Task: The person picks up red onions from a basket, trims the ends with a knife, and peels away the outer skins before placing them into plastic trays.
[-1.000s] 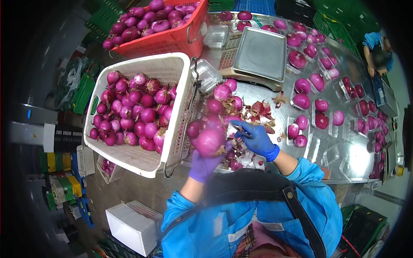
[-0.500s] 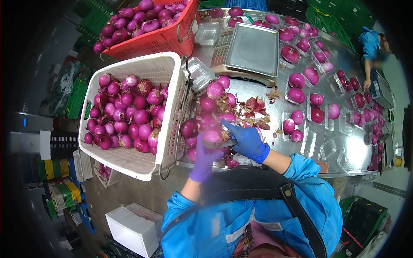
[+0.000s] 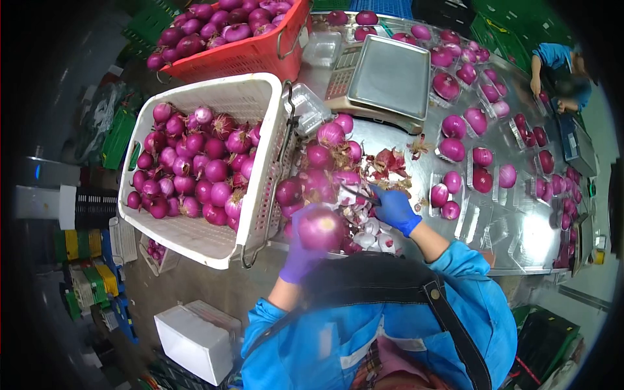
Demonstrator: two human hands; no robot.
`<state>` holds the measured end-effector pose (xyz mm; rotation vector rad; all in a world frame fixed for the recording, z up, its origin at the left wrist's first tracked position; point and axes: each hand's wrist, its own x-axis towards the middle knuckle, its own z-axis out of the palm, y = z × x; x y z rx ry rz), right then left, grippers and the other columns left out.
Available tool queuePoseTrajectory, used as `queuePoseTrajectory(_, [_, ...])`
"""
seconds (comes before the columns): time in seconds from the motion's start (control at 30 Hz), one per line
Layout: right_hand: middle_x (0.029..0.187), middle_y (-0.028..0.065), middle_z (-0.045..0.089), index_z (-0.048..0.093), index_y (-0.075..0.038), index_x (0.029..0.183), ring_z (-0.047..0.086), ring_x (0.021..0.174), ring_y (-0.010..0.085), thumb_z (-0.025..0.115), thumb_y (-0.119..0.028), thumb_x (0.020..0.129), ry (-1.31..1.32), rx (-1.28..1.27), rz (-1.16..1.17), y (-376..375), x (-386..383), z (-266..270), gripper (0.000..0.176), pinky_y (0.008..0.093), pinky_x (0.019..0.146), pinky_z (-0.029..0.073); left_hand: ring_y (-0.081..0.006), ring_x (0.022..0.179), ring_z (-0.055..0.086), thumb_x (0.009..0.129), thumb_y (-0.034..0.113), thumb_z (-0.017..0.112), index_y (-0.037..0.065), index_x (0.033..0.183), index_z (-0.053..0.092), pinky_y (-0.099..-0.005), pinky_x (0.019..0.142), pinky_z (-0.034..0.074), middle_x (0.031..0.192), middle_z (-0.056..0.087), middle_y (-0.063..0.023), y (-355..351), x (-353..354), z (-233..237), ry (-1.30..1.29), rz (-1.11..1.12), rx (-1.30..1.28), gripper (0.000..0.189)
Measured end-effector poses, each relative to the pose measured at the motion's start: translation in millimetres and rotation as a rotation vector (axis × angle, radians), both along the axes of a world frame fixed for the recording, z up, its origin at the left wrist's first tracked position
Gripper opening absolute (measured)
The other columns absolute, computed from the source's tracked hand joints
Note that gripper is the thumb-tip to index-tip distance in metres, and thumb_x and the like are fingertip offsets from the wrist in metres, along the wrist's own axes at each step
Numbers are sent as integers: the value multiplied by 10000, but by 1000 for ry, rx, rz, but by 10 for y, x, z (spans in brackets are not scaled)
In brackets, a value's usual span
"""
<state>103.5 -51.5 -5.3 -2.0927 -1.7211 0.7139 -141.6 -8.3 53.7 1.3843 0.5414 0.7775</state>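
My left hand [image 3: 300,250], in a purple-blue glove, holds a red onion [image 3: 320,229] close to my body at the table's front edge. A dark knife [image 3: 359,195] is gripped in my blue-gloved right hand [image 3: 395,209], its blade pointing left over the peelings. Loose onions [image 3: 319,156] lie in a pile beyond my left hand. Dry skins [image 3: 389,164] and pale scraps [image 3: 376,234] are scattered between and beyond my hands.
A white basket [image 3: 195,240] of onions stands at left, a red crate [image 3: 260,55] behind it. A scale [image 3: 390,78] sits behind the pile. Packed onions [image 3: 482,180] in clear trays spread rightward. A co-worker's hand [image 3: 536,86] shows at the far right.
My right hand and the knife have moved away from the onion, to the right. The onion in my left hand has come nearer to me, and its cut end now faces up.
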Motion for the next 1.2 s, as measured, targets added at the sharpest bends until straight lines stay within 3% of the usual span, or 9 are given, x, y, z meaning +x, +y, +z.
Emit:
queuePoseTrajectory(0.07, [858,149,653,516,-130,1233,641,724,315,601,-250,783,154,2,115,-155,-94,135,474,386,666,504,-276,1205,420,667,173,727,22,1311,322,-408,1028,357,1262,435,-134,-25,-111,-255,-194,110,-728,776])
queuePoseTrajectory(0.17, [1025,114,643,481,-132,1271,645,865,234,649,-470,761,669,-90,-48,-204,-24,550,635,356,761,508,-321,1227,403,775,253,634,15,1322,303,-454,1033,355,1328,383,-175,26,19,-334,-305,-80,-935,682])
queuePoseTrajectory(0.3, [1239,125,512,377,-148,1334,558,1053,288,734,-484,656,401,147,235,-230,-119,526,836,376,886,456,-352,1218,408,834,211,535,-42,1266,371,-459,1049,329,1310,406,-223,-8,424,-536,-417,-195,-1229,527])
queuePoseTrajectory(0.47, [1171,115,571,408,-171,1325,609,975,239,766,-313,650,577,201,111,-518,186,176,777,345,855,481,-293,1136,497,868,269,526,-13,1259,389,-414,960,431,1227,492,-180,41,944,-442,-170,-220,-1056,501])
queuePoseTrajectory(0.63, [1194,152,529,318,-1,1344,530,1087,213,588,-206,848,1817,32,-401,-1057,757,171,601,331,928,427,-188,914,580,864,114,536,7,1161,492,-351,865,465,1010,589,-85,138,1297,-558,52,9,-825,319])
queuePoseTrajectory(0.87, [748,49,555,556,-67,1019,506,561,123,651,-482,742,1137,720,-1449,-2204,2690,-245,508,254,460,400,-180,946,547,853,99,568,10,1197,465,-299,872,457,1079,544,-63,47,1054,-683,184,25,-454,370])
queuePoseTrajectory(0.93, [780,62,571,568,-46,1016,542,600,136,666,-510,718,939,652,-1561,-2610,3252,-470,560,263,480,439,-171,937,543,864,114,556,17,1191,470,-287,849,461,1066,545,-58,-20,1030,-652,258,-40,-150,351])
queuePoseTrajectory(1.0, [824,85,592,568,-27,1032,573,652,158,680,-507,697,770,607,-1681,-2777,3808,-532,596,281,524,469,-157,887,540,891,147,516,33,1146,500,-273,785,466,1033,544,-47,-90,1221,-296,217,82,-951,280])
queuePoseTrajectory(1.2, [1021,177,621,529,14,1160,635,878,259,736,-448,599,148,241,-1750,-2804,4726,-831,756,349,711,518,-148,839,547,877,161,525,26,1118,513,-261,732,466,916,564,-51,-89,1382,-383,269,124,-897,277])
